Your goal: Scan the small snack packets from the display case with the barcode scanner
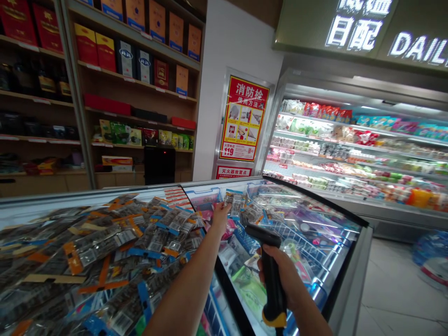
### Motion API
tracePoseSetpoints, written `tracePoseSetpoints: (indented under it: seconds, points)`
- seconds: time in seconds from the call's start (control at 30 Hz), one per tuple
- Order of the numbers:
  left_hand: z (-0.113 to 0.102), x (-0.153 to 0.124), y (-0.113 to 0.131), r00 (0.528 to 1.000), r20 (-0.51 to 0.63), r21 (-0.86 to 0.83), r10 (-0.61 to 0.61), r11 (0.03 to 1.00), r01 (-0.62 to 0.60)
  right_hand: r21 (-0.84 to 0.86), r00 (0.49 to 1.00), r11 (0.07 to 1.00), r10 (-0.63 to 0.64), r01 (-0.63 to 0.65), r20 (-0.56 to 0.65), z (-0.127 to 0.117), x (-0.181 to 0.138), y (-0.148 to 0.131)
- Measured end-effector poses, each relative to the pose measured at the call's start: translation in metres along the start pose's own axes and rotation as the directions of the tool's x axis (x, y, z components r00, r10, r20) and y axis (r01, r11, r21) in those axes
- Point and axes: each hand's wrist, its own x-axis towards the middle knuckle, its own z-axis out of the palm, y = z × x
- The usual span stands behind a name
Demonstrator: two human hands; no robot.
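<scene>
My left hand point(220, 217) reaches out over the chest freezer, its fingers closed on a small clear snack packet point(236, 205) with blue edges and a printed label. My right hand point(280, 268) is wrapped round the handle of a black and yellow barcode scanner point(272, 284). The scanner's head points left, towards the packet. To the left, a large heap of similar packets point(119, 238) with orange or blue edges lies on the freezer top. Several more such packets lie beyond my left hand.
Under the sliding glass lid point(329, 233), wire baskets point(301, 238) hold frozen goods. Shelves of boxed goods point(136, 84) stand at the back left, and a lit chilled display point(350, 158) at the back right. Wrapped water bottles point(432, 254) stand on the floor.
</scene>
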Motion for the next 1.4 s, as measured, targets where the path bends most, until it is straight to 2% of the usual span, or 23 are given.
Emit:
tracePoseSetpoints:
  seconds: [0.4,0.7,0.93,1.23,1.4]
  points:
    - [-0.001,0.005,-0.007,0.999,0.025,-0.066,0.041,0.997,-0.039,0.048,1.000,0.999,0.010,-0.011,0.013,0.000,-0.004,-0.003]
    - [0.001,0.005,-0.005,0.997,0.029,-0.036,0.076,0.997,-0.075,0.024,1.000,1.000,-0.007,0.006,0.029,0.004,-0.005,-0.001]
    - [0.003,-0.001,0.000,0.999,0.015,0.023,0.041,0.999,-0.041,-0.005,0.996,1.000,-0.011,0.012,0.084,0.010,-0.008,0.000]
    - [0.002,0.001,-0.001,0.999,-0.005,0.011,0.047,0.999,-0.046,-0.054,0.998,0.998,-0.036,0.039,0.047,0.010,-0.006,0.002]
    - [0.003,0.003,-0.003,0.998,0.023,-0.032,0.062,0.998,-0.061,-0.025,0.996,0.999,-0.046,0.048,0.080,0.011,-0.009,0.002]
